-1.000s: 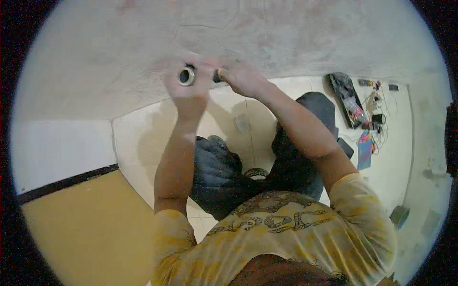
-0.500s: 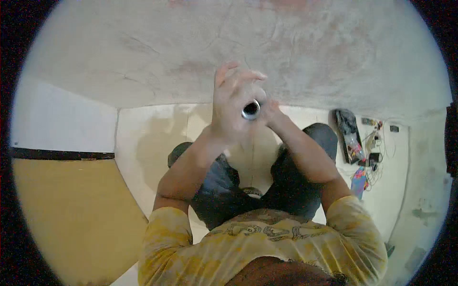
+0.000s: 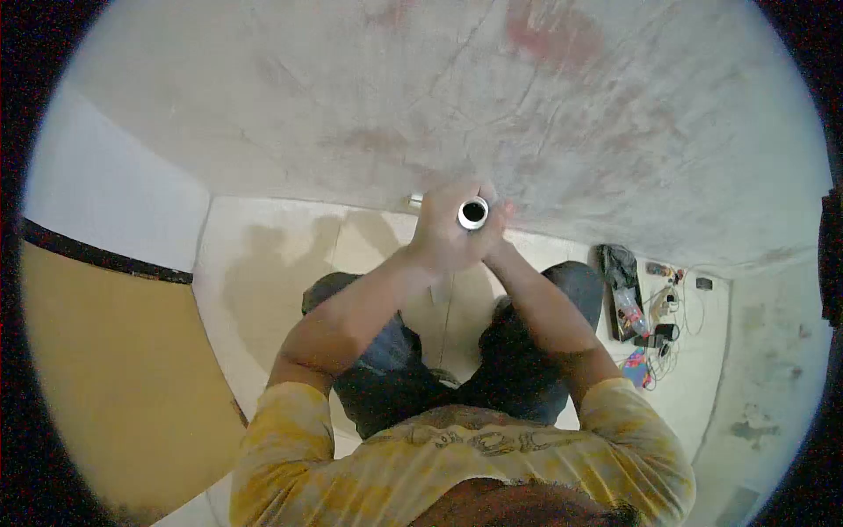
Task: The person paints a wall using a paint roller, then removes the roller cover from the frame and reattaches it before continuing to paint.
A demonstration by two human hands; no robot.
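A round tube point(image 3: 472, 213) with a pale, shiny rim and a dark hollow points its end up toward me, in front of the wall. My left hand point(image 3: 442, 227) is closed around its left side, fingers curled over the far side. Against the tube's right side is my right hand point(image 3: 497, 235), bent round it, its fingers partly hidden behind the tube and the left hand. A small pale piece point(image 3: 415, 201) shows just left of my left hand. Both forearms reach forward over my bent knees.
A rough grey wall point(image 3: 351, 114) rises ahead, over a pale tiled floor point(image 3: 263, 263). At right lie a black tray point(image 3: 622, 325) with a dark bag point(image 3: 617, 263), and several cables and small devices point(image 3: 667, 332). A tan panel point(image 3: 114, 378) is at left.
My left hand's raised, spread fingers have curled down around the tube. The tube's end has shifted slightly right and down in view, and the camera has tilted a little.
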